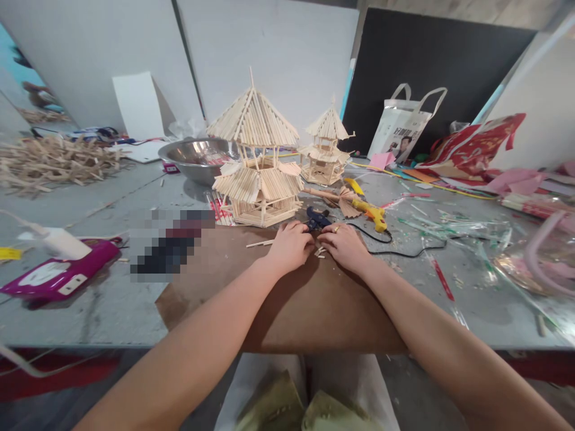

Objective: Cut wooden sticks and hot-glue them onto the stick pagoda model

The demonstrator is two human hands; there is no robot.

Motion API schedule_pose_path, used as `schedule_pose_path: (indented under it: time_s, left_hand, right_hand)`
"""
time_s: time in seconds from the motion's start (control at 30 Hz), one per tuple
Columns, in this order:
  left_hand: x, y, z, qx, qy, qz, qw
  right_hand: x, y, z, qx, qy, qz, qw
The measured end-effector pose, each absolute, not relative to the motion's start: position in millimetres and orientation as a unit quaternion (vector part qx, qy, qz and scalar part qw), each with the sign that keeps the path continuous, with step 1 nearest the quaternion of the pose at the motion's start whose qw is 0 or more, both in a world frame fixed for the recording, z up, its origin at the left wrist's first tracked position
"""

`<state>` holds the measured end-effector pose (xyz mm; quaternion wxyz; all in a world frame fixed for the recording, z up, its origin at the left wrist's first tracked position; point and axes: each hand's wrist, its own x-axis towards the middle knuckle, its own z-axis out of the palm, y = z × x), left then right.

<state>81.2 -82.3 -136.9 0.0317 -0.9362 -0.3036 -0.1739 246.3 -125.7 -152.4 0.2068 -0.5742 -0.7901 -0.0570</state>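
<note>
My left hand (291, 245) rests over the brown sheet (314, 317) with its fingers curled inward. Facing it, a short gap away, is my right hand (347, 246), fingers bent and a ring on one of them. Short pieces of wooden stick (320, 252) lie between the two hands. Whatever the fingertips pinch is hidden or too small to make out. A dark blue tool (317, 218) sits just beyond the fingertips; its kind is unclear. Longer sticks (259, 243) lie left of my left hand. Behind it stands a two-tiered stick pavilion (260, 185).
A smaller stick pavilion (327, 149) stands farther back. Right of it are a yellow glue gun (371, 214) and a black cord (413, 251). A metal bowl (193, 161) and a stick pile (54, 161) are left. A purple device (67, 269) lies near left; plastic wrappers (471, 233) litter the right.
</note>
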Motion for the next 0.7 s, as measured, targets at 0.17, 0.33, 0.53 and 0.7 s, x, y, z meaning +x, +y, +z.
schedule_pose_path:
  time_s: [0.17,0.33,0.53,0.7]
  left_hand:
    - [80.9,-80.8,-137.6,-0.937,-0.302,-0.172,0.032]
    - [78.5,-80.6,-136.8,-0.937,-0.306,-0.168,0.023]
    - [78.3,-83.5,-135.5,-0.94,-0.295,-0.168,0.028]
    - [77.5,-85.6,-133.5,-0.944,-0.288,-0.158,0.025]
  right_hand:
    - [246.9,-126.4,-150.5,-0.557,-0.807,-0.054,0.189]
    - [248.2,-129.0,-149.1,-0.554,-0.81,-0.053,0.186]
    - [249.4,-129.3,-147.0,-0.543,-0.814,-0.03,0.206]
    - [248.4,-131.7,-147.3,-0.513,-0.83,-0.014,0.219]
